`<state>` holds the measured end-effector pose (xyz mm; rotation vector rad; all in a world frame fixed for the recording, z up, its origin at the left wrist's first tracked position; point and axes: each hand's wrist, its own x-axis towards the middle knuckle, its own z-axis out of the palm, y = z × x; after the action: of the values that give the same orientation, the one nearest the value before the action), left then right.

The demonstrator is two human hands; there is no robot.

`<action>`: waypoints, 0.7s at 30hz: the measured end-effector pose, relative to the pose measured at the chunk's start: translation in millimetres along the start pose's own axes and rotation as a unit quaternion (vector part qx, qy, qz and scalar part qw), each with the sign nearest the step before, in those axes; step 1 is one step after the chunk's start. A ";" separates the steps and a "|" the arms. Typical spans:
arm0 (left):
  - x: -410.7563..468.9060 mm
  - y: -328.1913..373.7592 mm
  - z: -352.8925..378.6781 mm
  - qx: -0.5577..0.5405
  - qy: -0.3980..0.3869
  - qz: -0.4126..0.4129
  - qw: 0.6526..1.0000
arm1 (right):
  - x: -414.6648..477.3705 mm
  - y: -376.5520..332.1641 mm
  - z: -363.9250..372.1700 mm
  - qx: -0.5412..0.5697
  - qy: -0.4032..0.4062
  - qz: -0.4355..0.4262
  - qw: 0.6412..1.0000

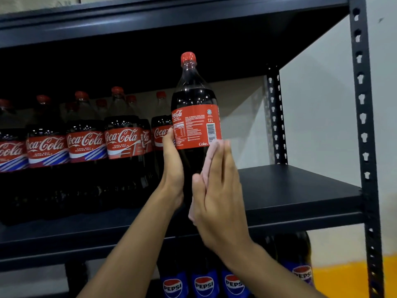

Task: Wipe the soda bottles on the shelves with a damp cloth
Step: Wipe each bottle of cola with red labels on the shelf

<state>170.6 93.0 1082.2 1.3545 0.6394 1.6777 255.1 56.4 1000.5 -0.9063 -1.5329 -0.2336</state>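
Note:
A 1.5 L Coca-Cola bottle [196,125] with a red cap is lifted in front of the middle shelf, its barcode side facing me. My left hand [173,168] grips its lower left side, thumb pointing up along the label edge. My right hand [219,190] lies flat against the bottle's right side with straight fingers. It presses a pale pink cloth [212,150] onto the bottle. The cloth peeks out at my fingertips and below my palm.
A row of several Coca-Cola bottles [86,147] fills the left of the black shelf board [300,190]. Pepsi bottles [204,284] stand on the shelf below. A perforated metal post [363,125] rises at the right, and another shelf board runs overhead.

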 end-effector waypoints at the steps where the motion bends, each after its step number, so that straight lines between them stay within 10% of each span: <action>1: 0.1 -0.2 -0.6 -0.001 -0.004 -0.001 1.000 | -4.9 1.6 -0.4 -0.005 -0.011 -0.003 1.000; 21: 4.2 -3.5 5.7 0.016 0.038 0.006 0.999 | 171.7 -33.1 -23.1 0.114 0.031 0.025 0.993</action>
<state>176.9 97.6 1083.1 1.3241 0.7049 1.7434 266.0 88.5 1173.6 -0.7475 -1.4436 -0.0479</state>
